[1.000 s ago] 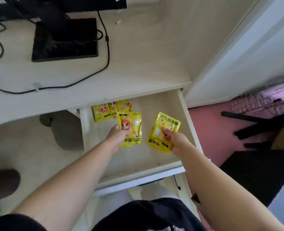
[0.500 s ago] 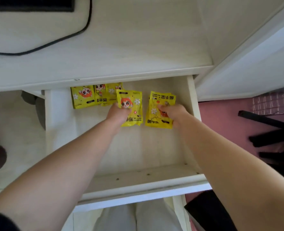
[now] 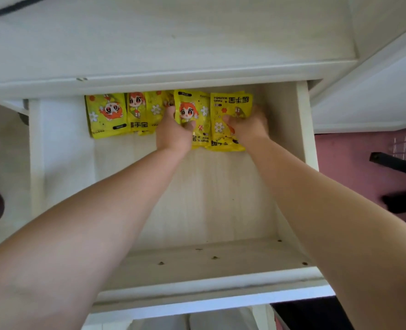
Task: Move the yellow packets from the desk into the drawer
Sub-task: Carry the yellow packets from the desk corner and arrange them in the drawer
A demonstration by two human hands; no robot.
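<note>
A row of yellow packets (image 3: 106,115) is laid along the back of the open drawer (image 3: 307,139), beneath the desk (image 3: 173,44). One inner packet (image 3: 200,110) is gripped by the left hand (image 3: 173,135); the rightmost packet (image 3: 230,103), perhaps two stacked, is gripped by the right hand (image 3: 250,129).

It looks like a home, a study or bedroom corner: a pale wood-grain counter (image 3: 197,44) at 12 o'clock, a black cable (image 3: 11,7) at 11 o'clock, its open drawer (image 3: 305,129) below, and a pink floor (image 3: 351,163) with black legs (image 3: 397,164) at 3 o'clock
</note>
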